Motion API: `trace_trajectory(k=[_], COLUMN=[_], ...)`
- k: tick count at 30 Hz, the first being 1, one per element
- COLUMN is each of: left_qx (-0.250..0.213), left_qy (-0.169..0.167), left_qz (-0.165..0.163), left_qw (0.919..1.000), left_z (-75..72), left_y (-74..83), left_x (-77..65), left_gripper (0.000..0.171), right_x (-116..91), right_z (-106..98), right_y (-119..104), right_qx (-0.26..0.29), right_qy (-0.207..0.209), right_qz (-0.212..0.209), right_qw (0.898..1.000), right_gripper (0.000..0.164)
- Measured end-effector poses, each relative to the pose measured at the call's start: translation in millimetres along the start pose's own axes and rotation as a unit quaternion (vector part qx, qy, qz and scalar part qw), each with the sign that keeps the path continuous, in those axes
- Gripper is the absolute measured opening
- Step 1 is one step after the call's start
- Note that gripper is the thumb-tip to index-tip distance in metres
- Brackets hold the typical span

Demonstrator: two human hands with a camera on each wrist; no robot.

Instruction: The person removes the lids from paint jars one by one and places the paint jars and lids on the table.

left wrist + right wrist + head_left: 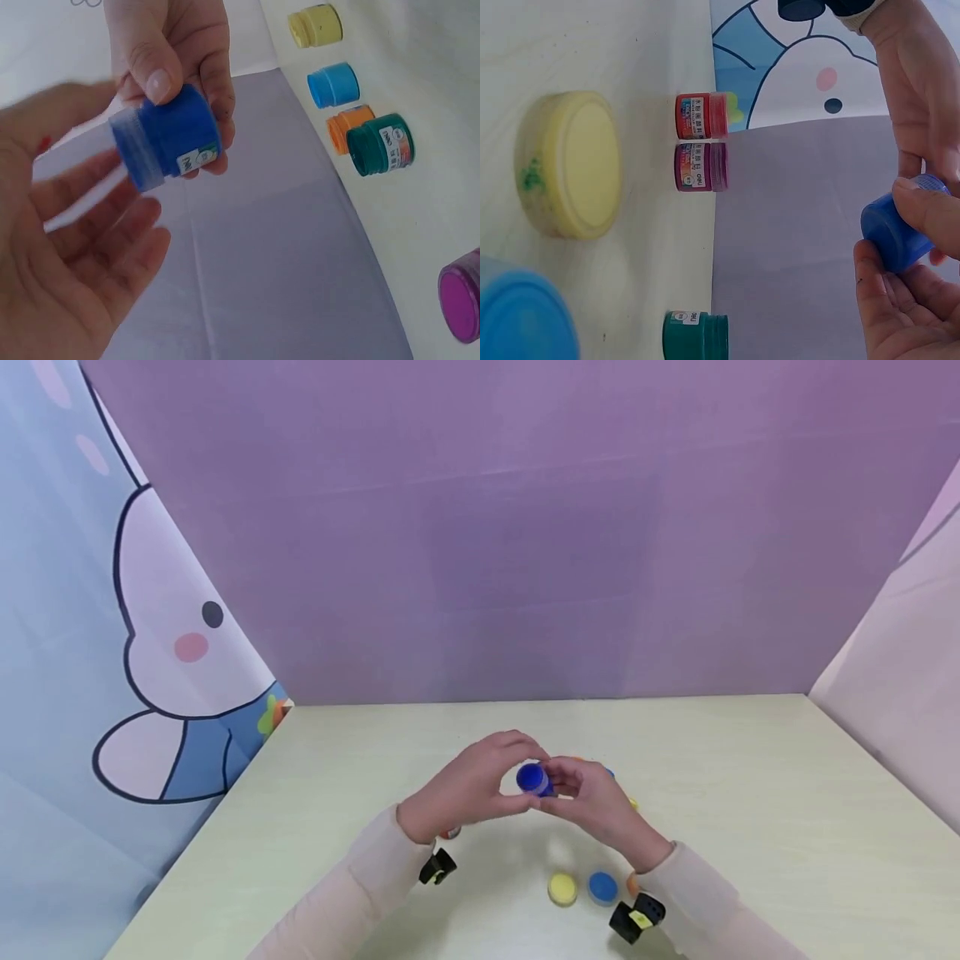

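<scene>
Pinched between thumb and fingers of my right hand (596, 802) is a dark blue paint jar (533, 778), raised above the table. Its lidless mouth tilts toward the left hand and the head camera. In the left wrist view the jar (184, 135) shows a white label and a pale ribbed neck. My left hand (480, 781) is held beside that neck, thumb and fingers spread apart around it without closing. The right wrist view shows the right thumb lying across the jar (896, 229), with the left hand (922, 97) behind.
On the table (750, 793) lie a yellow lid (562, 889), a blue lid (602, 887) and a partly hidden orange lid (632, 883). Red (697, 116), purple (697, 166), green (381, 145), orange (349, 127), light blue (334, 85) and yellow (316, 26) jars stand around.
</scene>
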State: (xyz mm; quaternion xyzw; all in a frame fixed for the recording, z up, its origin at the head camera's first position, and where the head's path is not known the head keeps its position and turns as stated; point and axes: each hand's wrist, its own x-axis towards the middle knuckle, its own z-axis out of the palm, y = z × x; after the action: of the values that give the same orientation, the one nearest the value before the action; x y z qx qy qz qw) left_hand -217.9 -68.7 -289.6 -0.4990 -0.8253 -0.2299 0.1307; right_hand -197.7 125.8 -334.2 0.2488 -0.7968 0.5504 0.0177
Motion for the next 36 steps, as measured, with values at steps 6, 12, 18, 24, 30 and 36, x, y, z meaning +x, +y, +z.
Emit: trace_trajectory(k=[6,12,18,24,30,36], left_qx=[0.007,0.017,0.017,-0.006,-0.003,-0.012], left_qy=[-0.025,-0.029,-0.028,0.002,0.013,-0.004], left_qz=[0.059,0.042,0.005,-0.028,-0.035,0.008], left_qw=[0.9979,0.9985,0.9994,0.9996,0.9993,0.9999], left_z=[-0.8,-1.8,-0.3,1.8,2.2,-2.2], left_y=[0.7,3.5,3.2,4.6,4.5,1.3], left_x=[-1.3,-2.0,-2.2,-3.4,-5.0,-5.1], left_gripper=[0.042,0.034,0.031,0.029,0.031,0.039], right_x=[-3,-3,-3,-4,-3,-4], right_z=[-3,-3,-3,-3,-1,-1], right_y=[-9,-2,3,3,4,4], right_qx=[-0.004,-0.001,-0.001,-0.017,-0.027,-0.028], right_qy=[-0.001,0.001,0.001,0.002,0.007,0.001], right_qz=[0.016,0.026,0.016,-0.002,-0.002,-0.009], right_qw=[1.0,1.0,1.0,1.0,1.0,1.0], right_gripper=[0.039,0.041,0.042,0.041,0.04,0.039])
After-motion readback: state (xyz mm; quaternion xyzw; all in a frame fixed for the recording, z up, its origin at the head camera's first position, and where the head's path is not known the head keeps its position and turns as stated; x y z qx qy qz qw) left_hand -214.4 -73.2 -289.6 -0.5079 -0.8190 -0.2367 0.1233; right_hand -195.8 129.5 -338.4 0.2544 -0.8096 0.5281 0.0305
